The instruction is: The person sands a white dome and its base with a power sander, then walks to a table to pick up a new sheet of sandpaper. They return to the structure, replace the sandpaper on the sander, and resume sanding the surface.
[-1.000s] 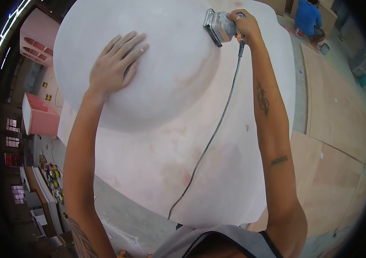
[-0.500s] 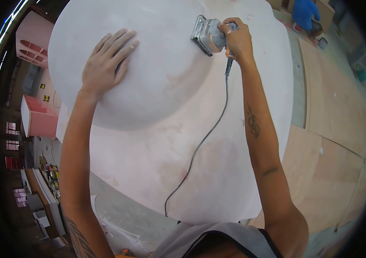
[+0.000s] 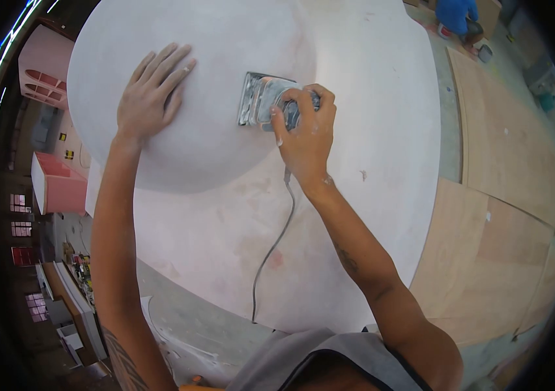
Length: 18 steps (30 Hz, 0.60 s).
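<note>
My right hand (image 3: 308, 133) grips a dusty electric sander (image 3: 276, 98) by its body. The sander's square pad lies against the lower right side of a large, rounded white dome (image 3: 225, 39). A dark power cord (image 3: 271, 251) trails from the sander down across the pale, patchy white surface (image 3: 199, 241) around the dome. Flat on the dome's left side rests my left hand (image 3: 153, 98), fingers stretched out and a little apart, holding nothing. White dust coats the sander and some of my fingers.
Plywood sheets (image 3: 505, 124) lie on the floor to the right. A person in blue (image 3: 454, 14) crouches at the upper right near a small bucket (image 3: 484, 53). Pink cabinet-like pieces (image 3: 65, 186) stand at left, with stacked boards (image 3: 72, 300) below them.
My right hand has brought the sander down and to the left, from the dome's upper right edge onto its lower right side. My left hand stays on the dome.
</note>
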Motion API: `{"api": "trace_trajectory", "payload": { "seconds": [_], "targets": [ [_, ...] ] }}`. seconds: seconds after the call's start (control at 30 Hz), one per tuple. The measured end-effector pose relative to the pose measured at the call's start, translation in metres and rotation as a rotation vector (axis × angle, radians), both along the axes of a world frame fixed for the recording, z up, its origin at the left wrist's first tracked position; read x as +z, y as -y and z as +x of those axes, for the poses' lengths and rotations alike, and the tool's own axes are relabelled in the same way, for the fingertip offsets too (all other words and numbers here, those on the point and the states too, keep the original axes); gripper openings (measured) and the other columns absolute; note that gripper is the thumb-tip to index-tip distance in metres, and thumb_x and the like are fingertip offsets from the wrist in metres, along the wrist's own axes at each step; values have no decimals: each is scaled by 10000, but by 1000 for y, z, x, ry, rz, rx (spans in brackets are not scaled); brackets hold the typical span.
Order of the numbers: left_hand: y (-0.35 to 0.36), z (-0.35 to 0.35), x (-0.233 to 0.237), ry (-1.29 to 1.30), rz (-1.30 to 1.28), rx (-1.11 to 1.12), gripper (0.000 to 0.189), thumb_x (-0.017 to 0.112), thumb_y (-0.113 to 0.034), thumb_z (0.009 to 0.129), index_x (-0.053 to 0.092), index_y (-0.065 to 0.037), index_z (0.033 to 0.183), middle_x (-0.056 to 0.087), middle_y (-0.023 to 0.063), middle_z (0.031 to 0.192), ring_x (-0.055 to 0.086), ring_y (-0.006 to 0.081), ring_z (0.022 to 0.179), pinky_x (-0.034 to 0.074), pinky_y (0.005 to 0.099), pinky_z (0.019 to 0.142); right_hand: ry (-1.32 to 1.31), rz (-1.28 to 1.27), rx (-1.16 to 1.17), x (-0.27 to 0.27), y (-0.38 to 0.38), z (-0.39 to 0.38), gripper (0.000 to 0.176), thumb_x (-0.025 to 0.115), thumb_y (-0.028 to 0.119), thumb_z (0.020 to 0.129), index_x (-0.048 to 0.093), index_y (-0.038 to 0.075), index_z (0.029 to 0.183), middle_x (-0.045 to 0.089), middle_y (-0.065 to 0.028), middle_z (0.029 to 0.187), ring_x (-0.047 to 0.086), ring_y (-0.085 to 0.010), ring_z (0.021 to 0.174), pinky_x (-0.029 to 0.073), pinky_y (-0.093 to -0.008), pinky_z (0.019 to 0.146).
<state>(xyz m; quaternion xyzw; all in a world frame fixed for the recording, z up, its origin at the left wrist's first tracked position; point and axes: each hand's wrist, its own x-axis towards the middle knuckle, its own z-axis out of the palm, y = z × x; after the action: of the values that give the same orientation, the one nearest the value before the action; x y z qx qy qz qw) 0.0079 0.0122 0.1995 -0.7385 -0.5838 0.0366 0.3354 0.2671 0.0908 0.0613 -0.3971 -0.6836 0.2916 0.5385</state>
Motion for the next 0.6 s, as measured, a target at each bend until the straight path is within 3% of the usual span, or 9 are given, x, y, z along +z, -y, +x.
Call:
{"api": "trace_trajectory", "payload": {
  "seconds": [0.2,0.43,0.6],
  "targets": [
    [3,-5,2,-1,-12,12,523,597,-158,953,628,-220,1471,521,-9,1608,435,205,1513,326,425,1286,12,70,-30,4,-7,-8,200,796,201,851,718,171,1032,541,-103,1272,540,-357,1135,552,-439,764],
    [0,-2,4,33,-25,0,520,586,-119,938,646,-190,1450,550,33,1582,450,246,1508,322,450,1284,-82,-124,-31,6,-81,-3,215,769,283,862,734,184,1050,581,-111,1278,597,-359,1115,528,-471,897],
    [-3,3,2,18,-24,10,521,581,-115,938,651,-191,1448,556,31,1578,452,242,1508,327,451,1283,-61,-238,0,9,-127,6,259,755,339,858,740,182,1064,592,-120,1266,647,-358,1099,543,-478,904]
  ]
}}
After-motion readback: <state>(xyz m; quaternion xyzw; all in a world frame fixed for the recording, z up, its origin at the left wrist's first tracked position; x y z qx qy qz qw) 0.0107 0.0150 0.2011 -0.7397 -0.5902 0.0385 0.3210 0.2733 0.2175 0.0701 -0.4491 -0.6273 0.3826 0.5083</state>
